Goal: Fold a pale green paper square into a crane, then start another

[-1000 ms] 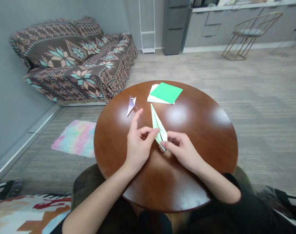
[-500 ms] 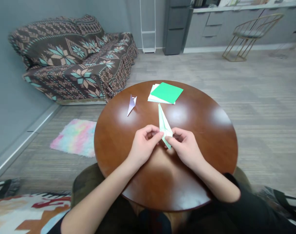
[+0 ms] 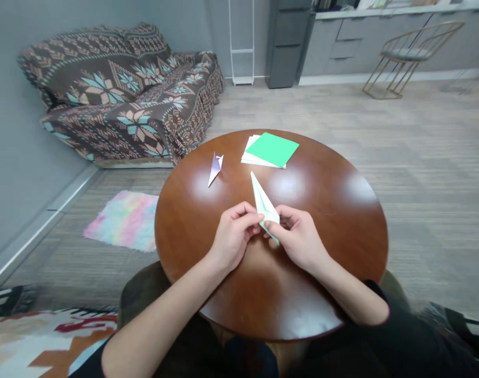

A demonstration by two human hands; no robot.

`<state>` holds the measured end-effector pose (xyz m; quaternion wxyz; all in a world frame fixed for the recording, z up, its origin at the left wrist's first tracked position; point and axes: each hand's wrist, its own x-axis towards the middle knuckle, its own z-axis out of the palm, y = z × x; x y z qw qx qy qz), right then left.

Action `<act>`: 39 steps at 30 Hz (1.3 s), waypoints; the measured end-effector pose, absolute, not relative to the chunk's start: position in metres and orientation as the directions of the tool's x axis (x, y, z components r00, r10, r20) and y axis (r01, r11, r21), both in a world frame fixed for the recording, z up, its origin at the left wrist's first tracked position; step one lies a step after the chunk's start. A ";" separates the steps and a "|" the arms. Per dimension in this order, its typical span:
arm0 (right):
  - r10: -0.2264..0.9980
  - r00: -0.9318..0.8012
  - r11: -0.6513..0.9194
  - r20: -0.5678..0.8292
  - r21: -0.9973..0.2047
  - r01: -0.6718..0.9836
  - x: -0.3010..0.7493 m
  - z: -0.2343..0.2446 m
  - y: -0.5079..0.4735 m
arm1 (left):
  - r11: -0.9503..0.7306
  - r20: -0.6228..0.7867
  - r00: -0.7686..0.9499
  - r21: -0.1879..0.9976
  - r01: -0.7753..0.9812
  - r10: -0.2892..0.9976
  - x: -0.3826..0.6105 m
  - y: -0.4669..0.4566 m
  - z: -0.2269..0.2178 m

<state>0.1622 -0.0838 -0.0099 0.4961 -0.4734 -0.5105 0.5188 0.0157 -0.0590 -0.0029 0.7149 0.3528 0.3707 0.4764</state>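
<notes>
Basically, both hands are on one pc of paper over the round brown counter [image 3: 192, 231]: a long, narrow pale-green folded paper [image 3: 263, 199], held nr the middle of the near half, its sharp tip pointing away from the person & a bit to the L. L hand [image 3: 235, 233] has its fingers closed on the L edge, thumb on top, the others curled at the side & partly hidden. R hand [image 3: 300, 236] pinches the lower R part, thumb lying across the face nr the bottom end, index by the R edge; the rest of its grip is mostly out of sight. Thumbs are close tog. but apart, w/ paper btwn them. Can't tell if the bottom pt touches the counter. Beyond the tip, toward the far edge, a bright green sheet [image 3: 273, 149] lies askew on a few white sheets [image 3: 252, 156], their corners sticking out on the L. Further L, well apart from that stack, is a small purple-&-white folded pc [image 3: 216, 169], also on the counter. In the bkgd: patterned sofa [image 3: 105, 100] far L, fluffy pastel rug [image 3: 125, 220] on the floor L of the counter, tall grey unit [image 3: 284, 47] at the back, & a gold-framed chair [image 3: 410, 55] by grey cabinets [image 3: 350, 44], upper R.
</notes>
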 end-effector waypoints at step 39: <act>0.987 -0.005 -0.160 -0.160 -0.984 -0.078 0.160 -0.009 -0.082 | 0.072 -0.062 0.127 0.995 -0.074 0.990 0.015 -0.059 -0.001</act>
